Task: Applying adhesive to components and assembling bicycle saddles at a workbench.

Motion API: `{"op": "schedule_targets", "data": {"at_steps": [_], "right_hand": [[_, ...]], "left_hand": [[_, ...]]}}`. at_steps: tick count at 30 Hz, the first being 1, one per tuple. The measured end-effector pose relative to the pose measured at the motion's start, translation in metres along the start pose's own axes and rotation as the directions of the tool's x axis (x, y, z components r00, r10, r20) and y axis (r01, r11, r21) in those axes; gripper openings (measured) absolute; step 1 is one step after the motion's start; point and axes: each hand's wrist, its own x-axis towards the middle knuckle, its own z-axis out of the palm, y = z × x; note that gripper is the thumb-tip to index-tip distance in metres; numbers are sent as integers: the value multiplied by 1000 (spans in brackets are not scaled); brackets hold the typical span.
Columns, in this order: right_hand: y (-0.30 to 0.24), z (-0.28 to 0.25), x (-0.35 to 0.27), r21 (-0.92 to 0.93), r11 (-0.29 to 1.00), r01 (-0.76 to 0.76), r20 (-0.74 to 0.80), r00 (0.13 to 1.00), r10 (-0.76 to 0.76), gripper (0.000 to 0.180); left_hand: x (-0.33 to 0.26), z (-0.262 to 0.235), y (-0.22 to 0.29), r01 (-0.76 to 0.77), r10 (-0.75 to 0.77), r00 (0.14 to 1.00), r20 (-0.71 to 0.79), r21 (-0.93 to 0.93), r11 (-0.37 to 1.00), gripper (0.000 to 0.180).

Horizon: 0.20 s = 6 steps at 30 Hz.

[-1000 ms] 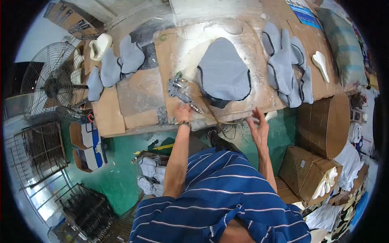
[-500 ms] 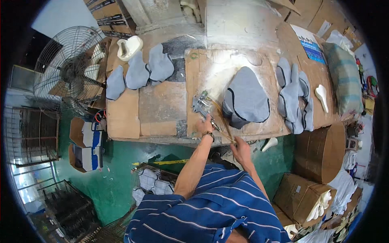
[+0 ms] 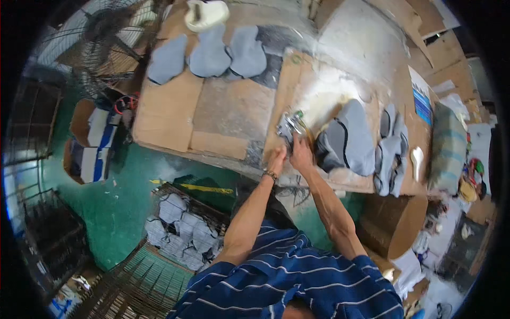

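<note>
A silver metal spray gun (image 3: 288, 123) lies at the middle of the bench's near edge, between my two hands. My right hand (image 3: 302, 155) is closed around its handle side, just below the metal body. Close beside it, my left hand (image 3: 276, 161) has curled fingers at the gun's lower end; motion blur partly hides what they grip. A yellowish hose shows by the gun. Right of my hands stands a stack of grey saddle-shaped covers (image 3: 355, 139) with black edging. Farther right lie more grey covers (image 3: 391, 146) in a loose group.
Single grey covers (image 3: 211, 51) lie at the far left of the cardboard-topped bench (image 3: 164, 119), near a cream saddle form (image 3: 207, 15). A white saddle piece (image 3: 417, 159) and a striped sack (image 3: 446, 151) are on the right. A wire cage of grey pieces (image 3: 186, 226) stands on the floor.
My right hand has moved from the hose up to the spray gun. My left hand has slid down toward the gun's lower end. The whole view has turned and shifted.
</note>
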Motion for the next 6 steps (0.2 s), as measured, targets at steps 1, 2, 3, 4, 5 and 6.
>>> {"op": "schedule_targets", "data": {"at_steps": [1,2,3,4,5,6], "right_hand": [[-4,-1,1,-35,998,-53,27,998,54,75],[-9,-4,2,35,998,-53,4,999,53,76],[-11,-10,4,104,994,-45,-21,999,48,78],[-10,-18,8,90,994,-59,-23,998,62,78],[-10,-26,13,116,989,-93,-17,995,95,83],[-10,-34,21,147,977,-156,-4,987,159,87]], "left_hand": [[2,0,-7,21,-21,999,29,-16,1000,56],[5,0,-11,3,0,999,46,-47,999,56],[5,1,-15,35,-31,998,60,-62,997,56],[3,5,-18,-14,21,997,73,-93,996,56],[1,8,-18,42,-44,999,-6,-171,984,55],[1,10,-16,141,-163,984,-75,-242,960,54]]}}
